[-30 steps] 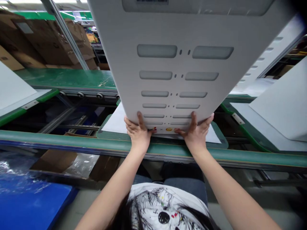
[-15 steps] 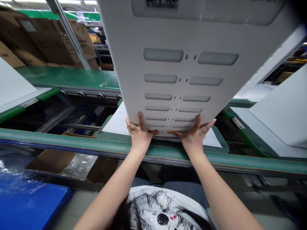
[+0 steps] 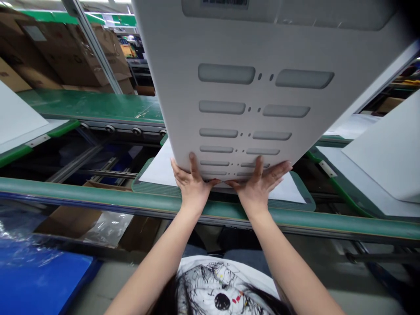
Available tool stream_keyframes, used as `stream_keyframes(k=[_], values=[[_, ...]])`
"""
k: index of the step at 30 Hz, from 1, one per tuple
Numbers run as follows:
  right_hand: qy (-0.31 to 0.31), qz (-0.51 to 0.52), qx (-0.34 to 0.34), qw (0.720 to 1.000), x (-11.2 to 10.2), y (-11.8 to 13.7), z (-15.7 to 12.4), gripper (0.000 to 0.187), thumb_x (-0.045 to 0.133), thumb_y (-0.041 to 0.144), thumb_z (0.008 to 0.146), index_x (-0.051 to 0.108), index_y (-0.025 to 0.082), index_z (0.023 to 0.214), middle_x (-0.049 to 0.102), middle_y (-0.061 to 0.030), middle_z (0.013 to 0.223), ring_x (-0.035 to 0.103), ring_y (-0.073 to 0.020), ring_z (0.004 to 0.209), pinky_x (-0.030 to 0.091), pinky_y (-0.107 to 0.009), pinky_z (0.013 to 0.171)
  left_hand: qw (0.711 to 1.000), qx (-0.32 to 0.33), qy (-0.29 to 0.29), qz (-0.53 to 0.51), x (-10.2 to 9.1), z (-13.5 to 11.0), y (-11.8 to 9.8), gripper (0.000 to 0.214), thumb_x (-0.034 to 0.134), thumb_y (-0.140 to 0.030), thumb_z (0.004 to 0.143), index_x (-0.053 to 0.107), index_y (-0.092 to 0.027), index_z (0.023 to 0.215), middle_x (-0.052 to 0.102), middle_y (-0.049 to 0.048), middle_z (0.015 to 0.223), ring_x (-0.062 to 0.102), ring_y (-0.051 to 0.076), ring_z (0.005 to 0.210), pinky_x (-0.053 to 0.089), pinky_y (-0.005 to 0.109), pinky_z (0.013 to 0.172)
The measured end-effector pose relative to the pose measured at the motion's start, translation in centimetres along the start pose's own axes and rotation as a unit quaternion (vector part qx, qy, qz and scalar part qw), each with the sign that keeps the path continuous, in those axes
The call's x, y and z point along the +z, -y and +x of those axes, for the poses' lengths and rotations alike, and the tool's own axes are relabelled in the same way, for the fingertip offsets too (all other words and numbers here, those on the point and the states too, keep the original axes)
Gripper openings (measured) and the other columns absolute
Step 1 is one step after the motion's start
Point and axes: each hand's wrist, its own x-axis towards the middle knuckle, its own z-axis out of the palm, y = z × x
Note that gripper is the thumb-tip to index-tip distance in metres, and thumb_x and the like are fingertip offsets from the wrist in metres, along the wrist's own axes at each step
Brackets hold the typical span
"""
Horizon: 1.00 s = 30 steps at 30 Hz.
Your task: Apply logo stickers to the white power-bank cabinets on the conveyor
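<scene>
A large white panel [image 3: 229, 43] with paired oblong slots stands upright in front of me, tilting away at the top of the view. My left hand [image 3: 193, 183] lies spread against its lower left part, fingertips at the left edge and the index finger pointing up the face. My right hand [image 3: 257, 186] rests with fingers apart on the lower right part. Both thumbs point inward and nearly meet at the panel's bottom middle, covering what is beneath them. Under the panel is a white sheet [image 3: 157, 168] on a green ribbed tray [image 3: 151, 186].
A green rail [image 3: 98, 197] runs across in front of me. Behind lies a green conveyor belt [image 3: 98, 105], with cardboard boxes [image 3: 55, 52] beyond. Other white panels stand on trays left [image 3: 16, 113] and right [image 3: 387, 148]. Below left are an open carton [image 3: 68, 218] and blue sheeting [image 3: 39, 275].
My right hand has slid left along the panel's lower part, bringing its thumb closer to the left thumb. Small red and yellow spots by the thumbs are now covered. My left hand stays put.
</scene>
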Motion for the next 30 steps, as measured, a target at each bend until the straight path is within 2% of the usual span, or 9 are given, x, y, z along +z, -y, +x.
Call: stream_keyframes(k=[4,6,11,14,16,18,20,23,30], values=[[0.009,-0.030,-0.013,0.999,0.3,-0.2,0.2,0.111,0.069,0.055,0.067,-0.006,0.026,0.143,-0.041,-0.0186,0.135,-0.011,-0.0571,0.126,0.019,-0.073,0.092,1.000,0.015,0.007,0.009,0.1,0.3,1.4,0.101,0.080,-0.037,0.057,0.023,-0.018,0.138,0.007,0.0250,0.133,0.019,0.049,0.126,0.030,0.062,0.096],[0.000,-0.045,-0.027,0.999,0.1,-1.5,0.2,0.106,0.070,0.054,0.068,0.000,0.028,0.143,-0.036,-0.0181,0.139,-0.007,-0.0554,0.128,0.022,-0.070,0.094,0.999,0.046,0.008,-0.002,-0.2,0.6,2.9,0.099,0.081,-0.029,0.057,0.024,-0.022,0.138,0.012,0.0217,0.131,0.027,0.044,0.123,0.033,0.060,0.097],[-0.062,-0.035,-0.067,0.995,-1.1,-5.0,-0.3,0.084,0.069,0.040,0.075,0.020,0.022,0.141,0.004,-0.0224,0.145,0.013,-0.0447,0.133,0.032,-0.060,0.097,0.995,0.042,0.078,-0.050,-2.4,0.7,6.8,0.109,0.069,-0.007,0.066,-0.004,-0.037,0.142,0.024,0.0153,0.131,0.054,0.022,0.097,0.051,0.042,0.079],[-0.107,0.039,-0.147,0.982,-1.7,-5.4,-0.7,0.063,0.064,0.024,0.080,0.034,0.019,0.135,0.042,-0.0204,0.124,0.045,-0.0331,0.115,0.045,-0.046,0.089,0.995,0.006,0.085,-0.054,-3.9,0.3,7.9,0.099,0.062,-0.008,0.071,-0.001,-0.035,0.143,0.033,0.0139,0.127,0.058,0.018,0.088,0.052,0.037,0.073],[-0.009,0.062,-0.293,0.954,-1.6,-4.8,-0.7,0.050,0.051,0.014,0.086,0.039,0.020,0.134,0.058,-0.0095,0.088,0.058,-0.0218,0.082,0.050,-0.033,0.074,0.994,-0.006,0.084,-0.072,-4.6,0.0,8.0,0.086,0.058,-0.013,0.076,0.008,-0.030,0.143,0.038,0.0130,0.122,0.060,0.017,0.087,0.052,0.037,0.075],[0.136,0.029,-0.402,0.905,-1.4,-3.9,-0.3,0.051,0.036,0.005,0.087,0.041,0.023,0.135,0.057,-0.0027,0.066,0.057,-0.0180,0.062,0.049,-0.028,0.062,0.992,-0.015,0.091,-0.088,-5.0,-0.2,7.9,0.073,0.054,-0.017,0.080,0.016,-0.026,0.141,0.039,0.0131,0.122,0.060,0.017,0.086,0.052,0.036,0.076],[0.249,-0.047,-0.413,0.875,-1.1,-3.1,0.4,0.059,0.032,0.001,0.084,0.040,0.026,0.137,0.060,-0.0038,0.069,0.059,-0.0194,0.063,0.049,-0.027,0.056,0.991,-0.023,0.098,-0.092,-5.1,-0.3,7.7,0.064,0.052,-0.020,0.081,0.022,-0.024,0.138,0.040,0.0136,0.123,0.061,0.017,0.087,0.052,0.035,0.074],[0.351,-0.167,-0.366,0.846,-1.1,-2.5,1.4,0.065,0.035,0.002,0.082,0.029,0.029,0.142,0.065,-0.0076,0.084,0.063,-0.0228,0.070,0.049,-0.028,0.051,0.990,-0.028,0.109,-0.081,-5.0,-0.2,7.5,0.055,0.049,-0.020,0.083,0.028,-0.020,0.133,0.043,0.0135,0.121,0.061,0.017,0.088,0.052,0.034,0.073],[0.380,-0.219,-0.386,0.812,-1.2,-3.8,1.8,0.066,0.036,0.002,0.084,0.029,0.036,0.140,0.067,-0.0105,0.091,0.065,-0.0234,0.071,0.051,-0.032,0.057,0.988,-0.042,0.137,-0.057,-5.1,0.0,7.8,0.042,0.051,-0.022,0.083,0.040,-0.016,0.124,0.042,0.0136,0.123,0.061,0.018,0.090,0.052,0.035,0.075]])
